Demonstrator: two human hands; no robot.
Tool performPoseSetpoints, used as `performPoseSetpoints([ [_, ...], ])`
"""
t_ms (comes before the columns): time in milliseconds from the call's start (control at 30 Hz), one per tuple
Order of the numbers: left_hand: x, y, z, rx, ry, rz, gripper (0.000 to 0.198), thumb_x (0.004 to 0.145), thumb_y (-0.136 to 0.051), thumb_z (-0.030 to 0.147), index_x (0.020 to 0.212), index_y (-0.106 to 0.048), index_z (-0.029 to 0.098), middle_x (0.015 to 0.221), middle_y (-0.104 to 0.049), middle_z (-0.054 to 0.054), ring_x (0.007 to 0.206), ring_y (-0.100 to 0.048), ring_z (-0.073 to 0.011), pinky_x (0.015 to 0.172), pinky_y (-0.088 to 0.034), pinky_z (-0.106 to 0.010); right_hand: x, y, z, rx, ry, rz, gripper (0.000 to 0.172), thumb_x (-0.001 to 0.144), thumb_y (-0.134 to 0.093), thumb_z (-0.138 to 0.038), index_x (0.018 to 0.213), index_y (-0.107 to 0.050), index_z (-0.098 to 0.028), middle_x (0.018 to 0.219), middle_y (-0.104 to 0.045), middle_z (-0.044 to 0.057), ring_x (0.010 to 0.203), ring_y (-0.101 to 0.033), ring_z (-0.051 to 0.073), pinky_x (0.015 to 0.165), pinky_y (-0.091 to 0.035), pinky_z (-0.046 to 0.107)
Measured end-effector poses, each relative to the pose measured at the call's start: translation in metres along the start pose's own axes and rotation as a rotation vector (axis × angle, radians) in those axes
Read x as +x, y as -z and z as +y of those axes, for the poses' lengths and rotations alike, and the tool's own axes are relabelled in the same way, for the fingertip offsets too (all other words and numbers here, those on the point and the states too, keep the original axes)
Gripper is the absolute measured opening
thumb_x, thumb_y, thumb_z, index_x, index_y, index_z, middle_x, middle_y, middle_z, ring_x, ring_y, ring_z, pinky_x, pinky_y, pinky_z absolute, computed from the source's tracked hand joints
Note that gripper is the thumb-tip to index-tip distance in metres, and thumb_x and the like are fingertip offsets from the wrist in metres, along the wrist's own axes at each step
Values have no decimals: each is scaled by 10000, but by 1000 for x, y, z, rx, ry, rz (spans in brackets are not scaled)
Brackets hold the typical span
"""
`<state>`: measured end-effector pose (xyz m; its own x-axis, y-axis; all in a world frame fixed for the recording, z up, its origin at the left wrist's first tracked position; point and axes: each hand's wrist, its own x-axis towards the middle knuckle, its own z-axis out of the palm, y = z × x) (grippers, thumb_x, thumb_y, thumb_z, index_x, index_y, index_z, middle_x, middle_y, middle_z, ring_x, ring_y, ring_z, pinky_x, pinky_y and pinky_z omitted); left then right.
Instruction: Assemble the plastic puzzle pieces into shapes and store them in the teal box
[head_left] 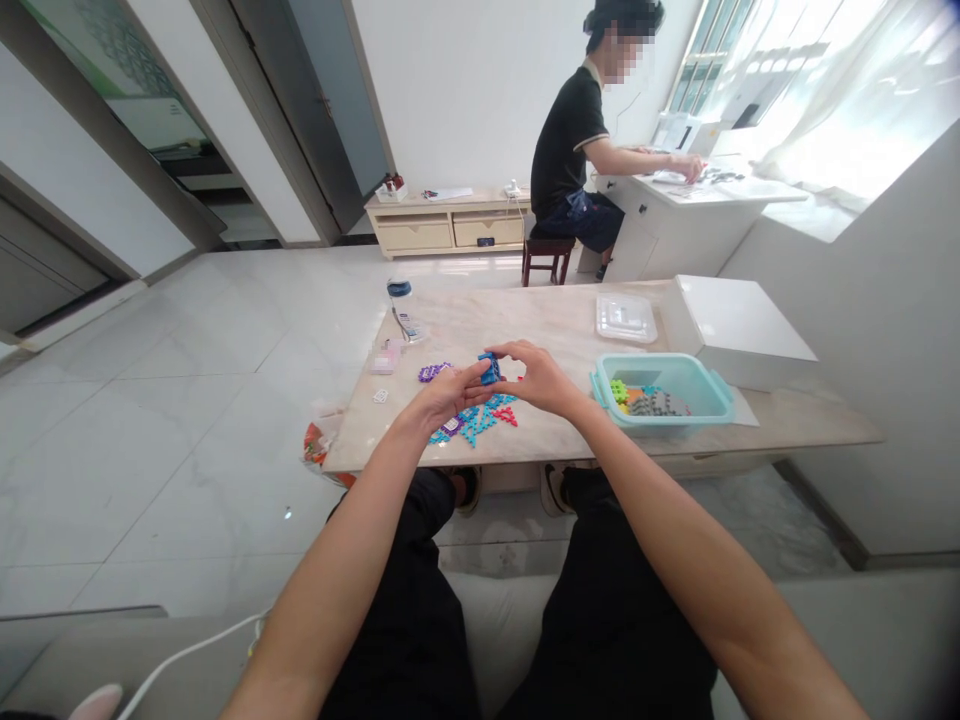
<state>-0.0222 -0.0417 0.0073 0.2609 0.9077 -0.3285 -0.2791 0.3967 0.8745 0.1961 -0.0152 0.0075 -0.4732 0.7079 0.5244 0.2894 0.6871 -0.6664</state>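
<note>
Both my hands meet above the low marble table [555, 320], pinching a small blue assembly of plastic pieces [490, 368] between them. My left hand [448, 392] grips it from the left with closed fingers. My right hand [538, 378] holds it from the right, fingers curled over the top. Beneath my hands lie several loose light-blue and red puzzle pieces [484, 415], and purple pieces [434, 372] sit to the left.
A teal tub [664, 390] with coloured pieces stands right of my hands, beside a clear lid [625, 317] and a white box [731, 325]. A bottle [400, 291] stands at the far left corner. Another person sits at a white desk [705, 190] beyond.
</note>
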Motion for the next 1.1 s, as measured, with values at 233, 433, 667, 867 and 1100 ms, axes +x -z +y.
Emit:
performPoseSetpoints([
  [233, -1, -3, -2, 44, -79, 10, 387, 831, -933, 460, 1004, -828, 130, 958, -837, -134, 837, -792, -219, 831, -624, -317, -2, -6, -1, -4, 17, 10, 587, 840, -899, -258, 1407, -745, -257, 1332, -790, 102, 1237, -710, 299, 1117, -532, 453],
  [433, -3, -6, -1, 70, -155, -55, 468, 787, -956, 500, 1024, -835, 116, 1038, -843, -176, 986, -809, -275, 913, -612, -333, -2, -8, -4, -15, 25, 38, 577, 850, -908, -316, 1401, -744, -266, 1323, -785, 105, 1231, -710, 304, 1113, -536, 457],
  [667, 0, 6, 3, 144, -99, -80, 443, 780, -961, 492, 995, -841, 125, 1037, -843, -179, 1018, -818, -309, 970, -628, -379, -5, -2, -10, -62, 45, -17, 612, 881, -903, -424, 1443, -712, -273, 1371, -772, 114, 1268, -706, 321, 1149, -508, 487],
  [867, -8, 4, 3, 179, -128, -150, 501, 775, -968, 515, 1056, -837, 121, 1049, -835, -177, 1097, -804, -335, 1022, -623, -419, -9, 0, -16, -8, 43, 3, 513, 881, -892, -411, 1353, -764, -259, 1295, -797, 100, 1205, -726, 306, 1102, -537, 448],
  [1100, -12, -1, 7, 168, -149, -192, 527, 770, -969, 527, 1080, -840, 120, 1072, -830, -188, 1155, -785, -361, 1040, -603, -434, -7, 1, -18, -37, 82, -4, 500, 901, -874, -438, 1355, -761, -260, 1269, -794, 96, 1193, -696, 308, 1094, -532, 453],
])
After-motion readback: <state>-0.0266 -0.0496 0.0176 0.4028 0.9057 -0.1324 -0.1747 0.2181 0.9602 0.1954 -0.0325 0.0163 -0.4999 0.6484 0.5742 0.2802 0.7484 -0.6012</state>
